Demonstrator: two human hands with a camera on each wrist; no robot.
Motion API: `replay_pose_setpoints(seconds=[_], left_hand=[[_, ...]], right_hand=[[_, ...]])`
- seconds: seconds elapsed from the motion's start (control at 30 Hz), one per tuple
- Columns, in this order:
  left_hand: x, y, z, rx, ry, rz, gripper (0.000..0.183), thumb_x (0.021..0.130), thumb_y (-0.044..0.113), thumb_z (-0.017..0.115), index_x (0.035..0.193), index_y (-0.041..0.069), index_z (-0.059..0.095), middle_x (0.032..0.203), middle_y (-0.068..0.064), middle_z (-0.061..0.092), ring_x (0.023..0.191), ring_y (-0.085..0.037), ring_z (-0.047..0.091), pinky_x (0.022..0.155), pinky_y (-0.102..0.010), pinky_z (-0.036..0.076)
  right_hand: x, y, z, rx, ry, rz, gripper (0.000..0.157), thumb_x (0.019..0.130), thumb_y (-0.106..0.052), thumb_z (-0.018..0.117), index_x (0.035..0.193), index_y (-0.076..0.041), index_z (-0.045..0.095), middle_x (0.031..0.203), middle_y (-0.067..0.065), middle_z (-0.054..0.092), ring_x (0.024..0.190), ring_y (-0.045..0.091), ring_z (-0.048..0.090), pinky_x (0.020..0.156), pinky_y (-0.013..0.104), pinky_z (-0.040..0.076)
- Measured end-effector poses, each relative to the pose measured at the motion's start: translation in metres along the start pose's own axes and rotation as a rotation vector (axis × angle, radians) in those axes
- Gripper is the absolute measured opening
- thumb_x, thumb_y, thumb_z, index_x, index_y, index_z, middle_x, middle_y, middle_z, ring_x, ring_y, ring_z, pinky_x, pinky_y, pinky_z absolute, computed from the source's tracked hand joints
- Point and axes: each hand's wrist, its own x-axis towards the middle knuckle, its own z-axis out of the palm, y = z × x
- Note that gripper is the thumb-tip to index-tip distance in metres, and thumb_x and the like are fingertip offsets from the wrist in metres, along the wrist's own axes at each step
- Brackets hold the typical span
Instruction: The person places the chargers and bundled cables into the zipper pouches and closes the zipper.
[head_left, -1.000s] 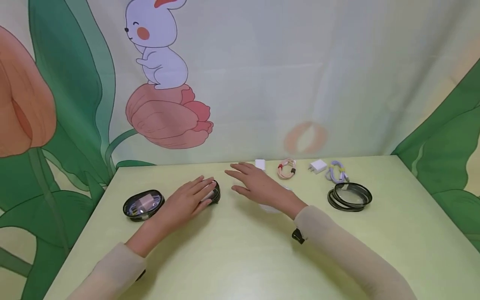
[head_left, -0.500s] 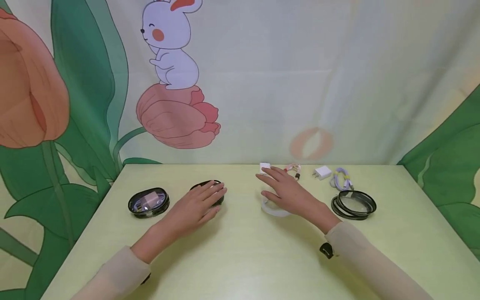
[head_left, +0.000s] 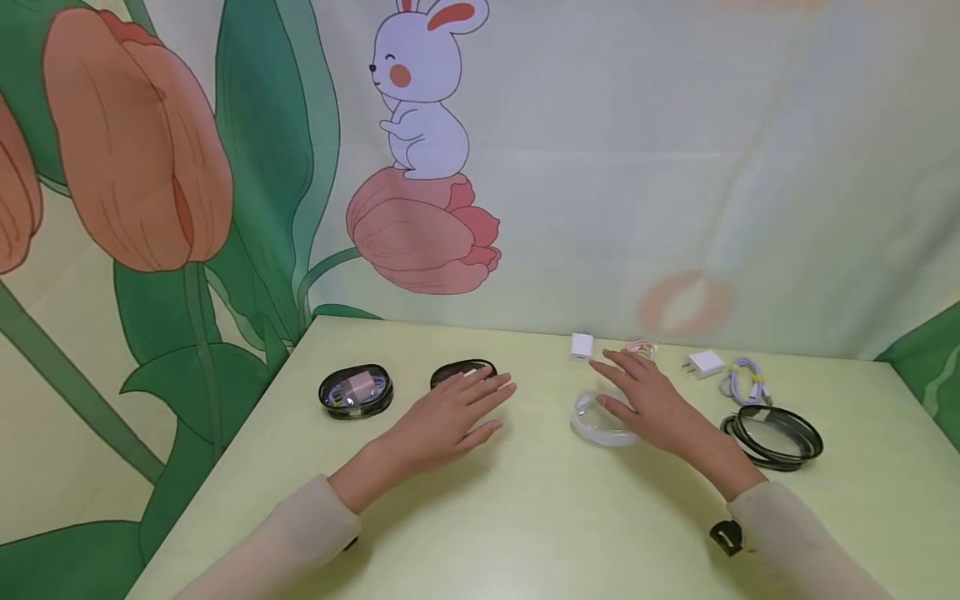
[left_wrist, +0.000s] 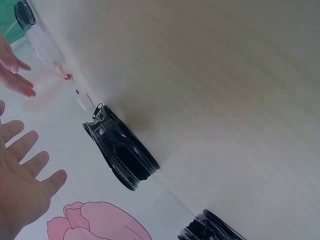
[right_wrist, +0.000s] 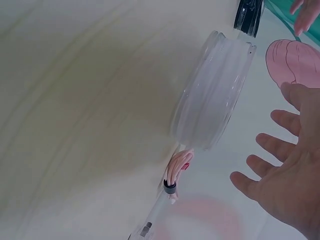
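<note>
My left hand (head_left: 438, 425) hovers with fingers spread over a black-rimmed zip case (head_left: 450, 369), partly hiding it. In the left wrist view a gap separates that hand from the zip case (left_wrist: 122, 150), which has a zip pull at one end. My right hand (head_left: 660, 407) hangs, fingers extended, above a translucent white round case (head_left: 592, 427) and covers part of it. The right wrist view shows this white case (right_wrist: 215, 92) apart from the fingers, with a pink cable (right_wrist: 177, 167) beyond it. Neither hand holds anything.
Left stands another black-rimmed case (head_left: 356, 392) with a pink charger and cable inside. Along the back lie a white charger (head_left: 582, 346), the pink coiled cable (head_left: 641, 348), another white charger (head_left: 703, 363) and a purple cable (head_left: 746, 383). An open-looking black-rimmed case (head_left: 776, 437) sits right.
The head view has turned left, so everything shifts right in it. My right hand has moved right, away from the left hand, uncovering more of the white case. The left hand still hovers.
</note>
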Motion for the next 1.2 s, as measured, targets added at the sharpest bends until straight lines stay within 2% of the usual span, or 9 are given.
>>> replay_pose_setpoints(seconds=[0.2, 0.4, 0.77, 1.2], left_hand=[[0.004, 0.004, 0.001, 0.005, -0.015, -0.018, 0.055, 0.101, 0.048, 0.029, 0.15, 0.022, 0.029, 0.153, 0.004, 0.03, 0.143, -0.02, 0.021, 0.115, -0.04, 0.02], [0.005, 0.011, 0.004, -0.031, -0.029, -0.03, 0.054, 0.101, 0.047, 0.03, 0.15, 0.024, 0.028, 0.154, 0.004, 0.029, 0.143, -0.02, 0.021, 0.113, -0.045, 0.023], [0.026, 0.029, 0.008, -0.064, -0.019, 0.066, 0.053, 0.101, 0.046, 0.033, 0.149, 0.022, 0.03, 0.153, 0.004, 0.03, 0.142, -0.022, 0.023, 0.114, -0.042, 0.023], [0.044, 0.047, 0.009, -0.062, -0.05, 0.109, 0.054, 0.102, 0.047, 0.028, 0.151, 0.026, 0.024, 0.155, 0.007, 0.026, 0.143, -0.019, 0.021, 0.113, -0.042, 0.026]], right_hand=[[-0.004, 0.009, -0.001, 0.035, 0.012, 0.0, 0.052, 0.095, -0.027, 0.058, 0.142, -0.01, 0.043, 0.145, 0.02, 0.036, 0.134, 0.043, 0.028, 0.106, 0.059, 0.024], [-0.003, 0.016, 0.001, 0.047, -0.005, 0.002, 0.053, 0.094, -0.027, 0.059, 0.141, -0.008, 0.044, 0.145, 0.02, 0.036, 0.134, 0.042, 0.028, 0.107, 0.058, 0.024], [-0.014, 0.024, -0.002, 0.036, -0.029, 0.051, 0.052, 0.095, -0.027, 0.058, 0.14, -0.007, 0.045, 0.147, 0.02, 0.035, 0.135, 0.041, 0.027, 0.109, 0.056, 0.022], [-0.021, 0.028, -0.007, 0.015, -0.009, 0.076, 0.049, 0.094, -0.026, 0.059, 0.137, -0.006, 0.049, 0.144, 0.021, 0.039, 0.131, 0.043, 0.033, 0.105, 0.058, 0.028]])
